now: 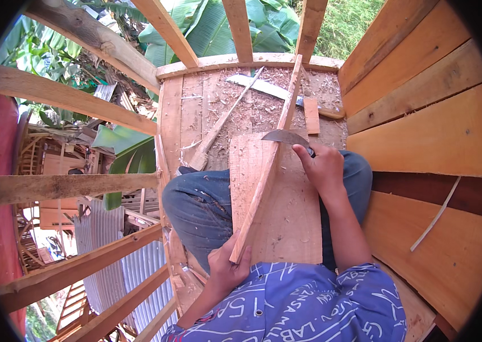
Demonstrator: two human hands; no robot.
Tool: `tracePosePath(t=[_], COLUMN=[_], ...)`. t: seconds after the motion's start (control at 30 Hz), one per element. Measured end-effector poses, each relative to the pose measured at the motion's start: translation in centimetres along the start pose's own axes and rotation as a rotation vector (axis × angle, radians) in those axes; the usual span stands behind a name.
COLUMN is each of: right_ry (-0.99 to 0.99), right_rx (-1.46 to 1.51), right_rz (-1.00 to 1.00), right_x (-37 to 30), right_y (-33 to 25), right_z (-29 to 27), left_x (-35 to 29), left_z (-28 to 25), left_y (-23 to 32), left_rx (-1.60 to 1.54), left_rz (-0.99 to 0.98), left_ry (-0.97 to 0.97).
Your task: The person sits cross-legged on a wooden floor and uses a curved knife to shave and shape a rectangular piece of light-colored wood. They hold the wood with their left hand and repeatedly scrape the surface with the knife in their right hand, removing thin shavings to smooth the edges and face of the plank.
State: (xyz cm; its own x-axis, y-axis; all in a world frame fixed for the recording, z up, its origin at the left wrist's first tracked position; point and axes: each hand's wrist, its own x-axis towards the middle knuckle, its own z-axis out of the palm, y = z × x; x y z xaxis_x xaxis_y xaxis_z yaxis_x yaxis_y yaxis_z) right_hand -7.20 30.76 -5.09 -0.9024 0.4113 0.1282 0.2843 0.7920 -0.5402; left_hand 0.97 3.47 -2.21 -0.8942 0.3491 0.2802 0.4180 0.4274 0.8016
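Observation:
My left hand (229,263) is closed around the near end of a long wooden strip (260,195), which slants up and away from me to the right. My right hand (323,165) grips a knife by its handle. The knife's curved blade (284,135) points left and lies across the strip, at or against its edge; I cannot tell how deep it bites. Under the strip, a wide flat board (293,219) rests between my legs, reaching from my shirt to the floor ahead.
A machete (264,86), a small wood block (311,117) and a thin stick (227,121) lie among shavings on the plank floor (191,108). Wooden rails (64,188) border the left side, with a drop beyond. A plank wall (423,134) stands close on the right.

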Motion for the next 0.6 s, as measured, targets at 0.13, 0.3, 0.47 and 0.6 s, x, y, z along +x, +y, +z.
tracePosePath(t=[0.13, 0.3, 0.47, 0.6], right_ry=[-0.057, -0.144, -0.057, -0.120], right_rx=[0.063, 0.216, 0.384, 0.351], right_rz=[0.016, -0.265, 0.271, -0.068], right_x=[-0.7, -2.9, 1.8, -1.4], right_y=[-0.8, -2.8, 2.2, -0.4], right_z=[-0.2, -0.7, -0.1, -1.4], left_x=[0.1, -0.1, -0.7, 0.0], left_z=[0.1, 0.1, -0.2, -0.4], left_y=[0.4, 0.6, 0.7, 0.8], left_rx=[0.003, -0.029, 0.046, 0.038], left_rz=[-0.022, -0.070, 0.012, -0.007], left_ry=[0.004, 0.019, -0.040, -0.044])
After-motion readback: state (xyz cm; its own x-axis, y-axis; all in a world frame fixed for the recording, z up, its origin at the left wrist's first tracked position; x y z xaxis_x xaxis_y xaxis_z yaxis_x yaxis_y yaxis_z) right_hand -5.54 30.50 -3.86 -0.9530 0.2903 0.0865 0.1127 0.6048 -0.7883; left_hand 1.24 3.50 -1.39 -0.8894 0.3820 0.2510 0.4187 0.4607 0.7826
